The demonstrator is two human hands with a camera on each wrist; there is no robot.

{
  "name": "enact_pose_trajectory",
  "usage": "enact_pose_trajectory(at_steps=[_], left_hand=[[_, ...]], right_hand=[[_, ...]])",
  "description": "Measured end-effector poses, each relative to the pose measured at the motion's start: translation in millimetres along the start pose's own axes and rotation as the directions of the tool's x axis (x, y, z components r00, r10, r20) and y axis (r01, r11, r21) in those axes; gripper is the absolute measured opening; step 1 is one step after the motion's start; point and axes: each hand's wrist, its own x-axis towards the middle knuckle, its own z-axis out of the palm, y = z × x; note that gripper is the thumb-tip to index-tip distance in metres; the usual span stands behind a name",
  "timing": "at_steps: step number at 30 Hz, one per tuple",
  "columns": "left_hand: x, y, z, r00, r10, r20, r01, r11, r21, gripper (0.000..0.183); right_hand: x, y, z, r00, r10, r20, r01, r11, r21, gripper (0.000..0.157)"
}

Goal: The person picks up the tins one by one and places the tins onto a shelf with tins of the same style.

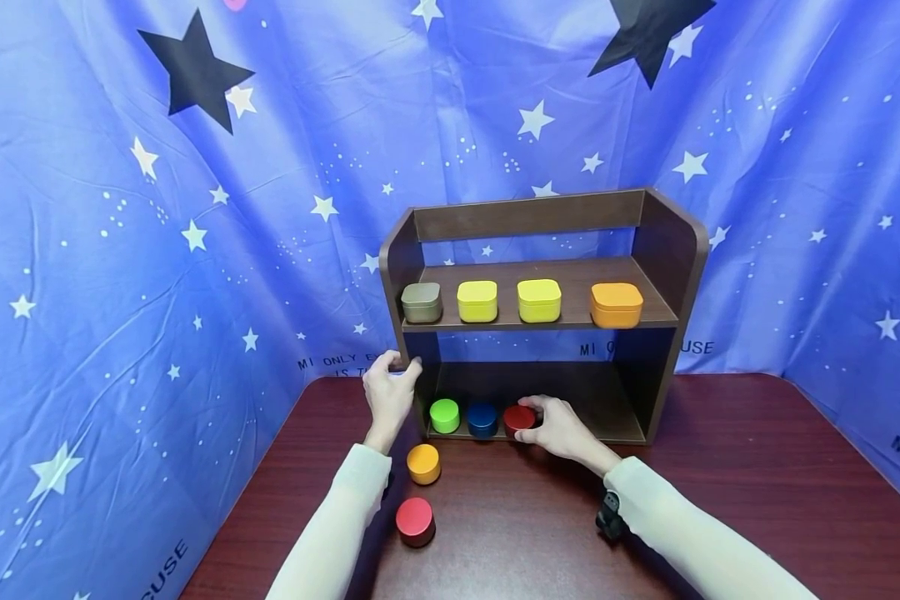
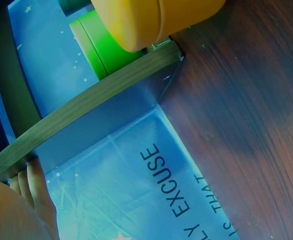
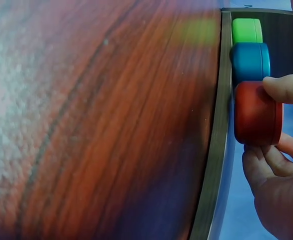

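My right hand pinches a dark red round tin between thumb and fingers at the front edge of the lower shelf. To its left stand a blue round tin and a green round tin. At the left side panel of the dark brown wooden shelf rack, my left hand grips the panel's edge. Its fingers lie along the outer face in the left wrist view. An orange round tin and a lighter red round tin stand on the table before the rack.
The upper shelf carries a grey square tin, two yellow square tins and an orange square tin. The reddish-brown table extends to both sides. A blue starry curtain hangs behind and beside it.
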Motion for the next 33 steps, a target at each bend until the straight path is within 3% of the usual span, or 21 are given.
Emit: enact_pose_trajectory(at_steps=[33], left_hand=[[-0.6,0.3,-1.0,1.0,-0.015,0.01,0.016,1.0,-0.021,0.015]], right_hand=[[2.8,3.7,4.5,1.0,0.019,-0.001,-0.019,0.999,0.029,0.063]])
